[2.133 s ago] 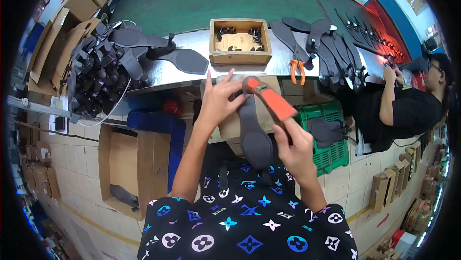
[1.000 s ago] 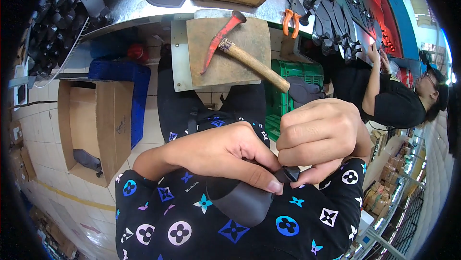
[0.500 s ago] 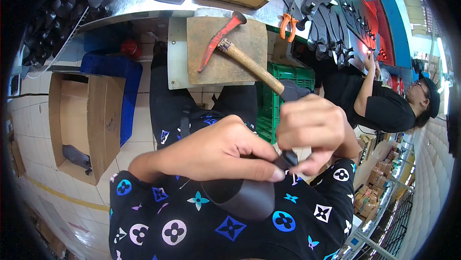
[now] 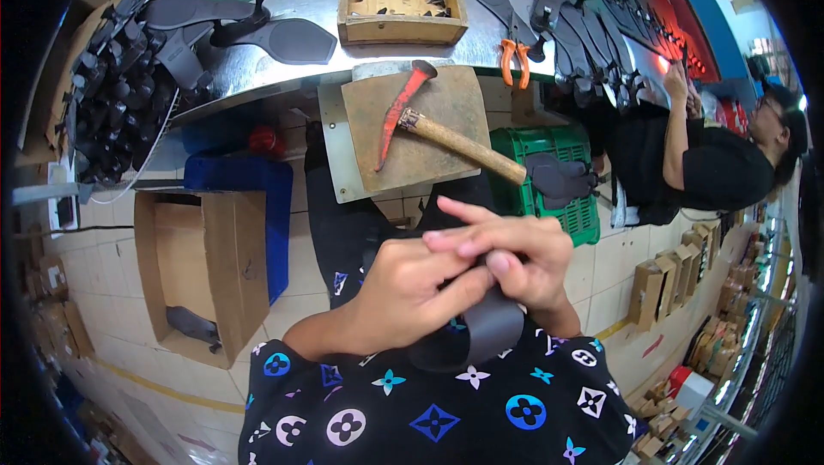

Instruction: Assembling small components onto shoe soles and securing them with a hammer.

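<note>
Right hand [image 4: 528, 263] has shifted in over the left hand [image 4: 421, 293] since the earlier frame, its fingers now spread across the left's. Left fingers closed on the narrow end of a dark grey, curved, smooth shoe sole [image 4: 498, 328], held before the patterned black shirt [image 4: 390, 413]; cannot tell whether right fingers grip it. Beyond, a red-headed hammer with wooden handle [image 4: 438, 132] lies on a tan, squarish board [image 4: 369, 104], near the silvery metal desk [image 4: 236, 77].
</note>
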Demonstrator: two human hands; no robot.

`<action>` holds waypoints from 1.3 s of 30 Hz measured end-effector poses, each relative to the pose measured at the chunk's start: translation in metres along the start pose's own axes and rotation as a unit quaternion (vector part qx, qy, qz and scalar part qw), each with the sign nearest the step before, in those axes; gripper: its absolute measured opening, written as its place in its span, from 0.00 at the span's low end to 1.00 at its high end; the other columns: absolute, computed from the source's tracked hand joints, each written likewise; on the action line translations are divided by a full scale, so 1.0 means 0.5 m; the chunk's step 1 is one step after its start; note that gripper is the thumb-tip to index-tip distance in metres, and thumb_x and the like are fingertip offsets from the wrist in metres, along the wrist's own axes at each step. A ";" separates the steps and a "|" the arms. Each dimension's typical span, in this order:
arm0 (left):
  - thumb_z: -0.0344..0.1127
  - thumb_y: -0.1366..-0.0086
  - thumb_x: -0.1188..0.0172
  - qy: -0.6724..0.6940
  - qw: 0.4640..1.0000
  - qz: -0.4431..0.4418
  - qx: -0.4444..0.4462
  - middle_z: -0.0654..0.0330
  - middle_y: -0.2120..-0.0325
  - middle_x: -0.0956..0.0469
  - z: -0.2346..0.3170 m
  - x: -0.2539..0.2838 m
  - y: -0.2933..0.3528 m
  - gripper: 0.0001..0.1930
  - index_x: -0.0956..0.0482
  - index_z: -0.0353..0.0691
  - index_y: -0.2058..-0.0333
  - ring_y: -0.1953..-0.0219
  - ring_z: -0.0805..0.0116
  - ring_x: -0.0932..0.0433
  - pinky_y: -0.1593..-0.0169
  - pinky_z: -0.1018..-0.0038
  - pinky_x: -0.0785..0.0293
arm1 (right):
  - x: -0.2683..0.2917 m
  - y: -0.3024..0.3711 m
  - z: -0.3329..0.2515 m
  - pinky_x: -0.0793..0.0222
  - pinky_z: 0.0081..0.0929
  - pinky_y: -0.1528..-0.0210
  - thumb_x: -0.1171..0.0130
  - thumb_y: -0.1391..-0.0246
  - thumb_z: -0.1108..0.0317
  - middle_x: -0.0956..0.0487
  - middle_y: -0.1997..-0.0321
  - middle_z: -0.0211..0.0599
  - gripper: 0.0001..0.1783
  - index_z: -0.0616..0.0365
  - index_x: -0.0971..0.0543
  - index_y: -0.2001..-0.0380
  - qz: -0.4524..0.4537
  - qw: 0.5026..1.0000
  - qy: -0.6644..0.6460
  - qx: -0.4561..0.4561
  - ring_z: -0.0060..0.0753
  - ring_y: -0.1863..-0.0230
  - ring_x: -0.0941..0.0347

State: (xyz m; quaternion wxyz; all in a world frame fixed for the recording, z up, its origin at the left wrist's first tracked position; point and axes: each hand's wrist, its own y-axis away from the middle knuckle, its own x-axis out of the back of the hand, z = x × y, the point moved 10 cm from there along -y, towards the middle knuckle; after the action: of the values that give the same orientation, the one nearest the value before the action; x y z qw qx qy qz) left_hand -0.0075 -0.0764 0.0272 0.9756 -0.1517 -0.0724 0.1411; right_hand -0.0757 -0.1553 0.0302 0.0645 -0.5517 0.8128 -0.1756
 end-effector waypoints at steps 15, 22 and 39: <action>0.34 0.35 0.36 0.279 0.934 -0.139 0.175 0.56 0.69 0.14 -0.033 -0.072 0.026 0.09 0.13 0.35 0.60 0.66 0.71 0.16 0.60 0.78 0.24 | 0.009 -0.026 -0.063 0.25 0.36 0.60 0.34 0.50 0.69 0.21 0.62 0.48 0.15 0.68 0.20 0.61 -0.233 0.970 0.026 0.067 0.49 0.62 0.22; 0.33 0.37 0.34 0.287 0.931 -0.208 0.089 0.54 0.69 0.14 -0.003 -0.078 0.014 0.09 0.13 0.34 0.61 0.68 0.68 0.15 0.65 0.77 0.26 | -0.040 -0.046 -0.100 0.29 0.34 0.69 0.32 0.51 0.69 0.25 0.67 0.43 0.14 0.66 0.22 0.64 -0.374 0.920 -0.012 0.117 0.47 0.68 0.27; 0.32 0.36 0.35 0.225 0.962 -0.079 0.137 0.54 0.73 0.17 -0.048 -0.032 0.025 0.09 0.15 0.31 0.63 0.72 0.67 0.18 0.69 0.75 0.28 | -0.017 -0.078 -0.052 0.23 0.34 0.65 0.43 0.46 0.58 0.20 0.57 0.57 0.22 0.67 0.18 0.58 -0.292 0.942 0.075 0.149 0.49 0.64 0.21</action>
State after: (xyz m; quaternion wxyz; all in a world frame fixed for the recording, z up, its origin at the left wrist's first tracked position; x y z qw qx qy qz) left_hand -0.0212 -0.0764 -0.0009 0.9863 -0.0381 0.1567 0.0343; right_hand -0.0459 -0.1551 0.0675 0.0306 -0.7342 0.5827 -0.3472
